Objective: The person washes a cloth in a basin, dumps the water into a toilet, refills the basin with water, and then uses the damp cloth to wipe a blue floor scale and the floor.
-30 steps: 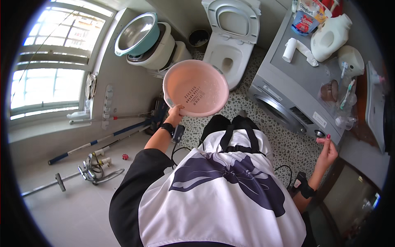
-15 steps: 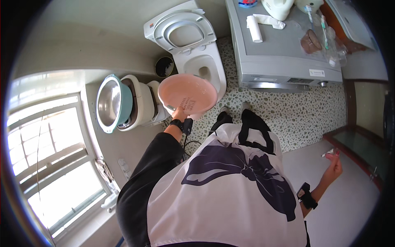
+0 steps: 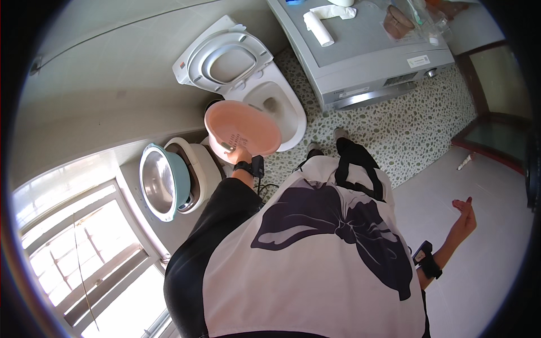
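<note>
My left hand (image 3: 241, 154) is closed on the near rim of a pink plastic basin (image 3: 253, 121). The basin is tilted and overlaps the front of the white toilet bowl (image 3: 293, 121). Its inside shows only some small dark print at the bottom. Off to the right, my right hand (image 3: 464, 218) is raised beside the pale wall, with fingers partly bent and apart. Nothing shows in it. A small white fitting (image 3: 465, 161) is on the wall beyond its fingertips. Each wrist wears a black strap with a small device.
The toilet's lid and seat (image 3: 231, 63) are up. At left a blue-rimmed metal bowl (image 3: 166, 181) leans against a cream tub (image 3: 204, 177), near a bright window. A grey washing machine (image 3: 360, 62) carries a white paper roll (image 3: 319, 29). A dark-red framed cabinet (image 3: 490, 138) stands at right.
The view has turned, so the room appears tilted differently. My right hand has come away from the small white fitting. My left hand still grips the pink basin over the toilet's front.
</note>
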A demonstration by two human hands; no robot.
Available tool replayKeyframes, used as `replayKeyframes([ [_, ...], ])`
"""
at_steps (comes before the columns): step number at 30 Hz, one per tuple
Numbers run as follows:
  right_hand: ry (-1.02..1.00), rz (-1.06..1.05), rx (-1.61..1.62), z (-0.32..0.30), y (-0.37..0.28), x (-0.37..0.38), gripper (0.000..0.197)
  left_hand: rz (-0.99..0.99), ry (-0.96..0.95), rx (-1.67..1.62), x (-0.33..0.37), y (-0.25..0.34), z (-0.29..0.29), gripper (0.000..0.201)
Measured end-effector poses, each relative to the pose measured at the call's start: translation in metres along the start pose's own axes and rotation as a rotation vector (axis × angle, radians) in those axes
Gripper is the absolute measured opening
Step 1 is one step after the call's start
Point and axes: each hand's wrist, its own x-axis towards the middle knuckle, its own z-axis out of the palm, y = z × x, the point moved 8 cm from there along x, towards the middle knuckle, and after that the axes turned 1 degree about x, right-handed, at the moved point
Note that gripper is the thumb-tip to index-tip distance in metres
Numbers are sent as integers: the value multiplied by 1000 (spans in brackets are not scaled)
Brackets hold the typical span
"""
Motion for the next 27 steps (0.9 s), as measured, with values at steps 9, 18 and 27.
replayKeyframes([
  [9, 40, 0, -13, -6, 4, -16, 36, 332, 108, 284, -61, 68, -31, 26],
  [18, 101, 67, 15, -13, 23, -23, 36, 616, 55, 337, -73, 85, -43, 57],
  [27, 58, 46, 56, -10, 26, -21, 36, 1132, 99, 196, -107, 117, -58, 54],
])
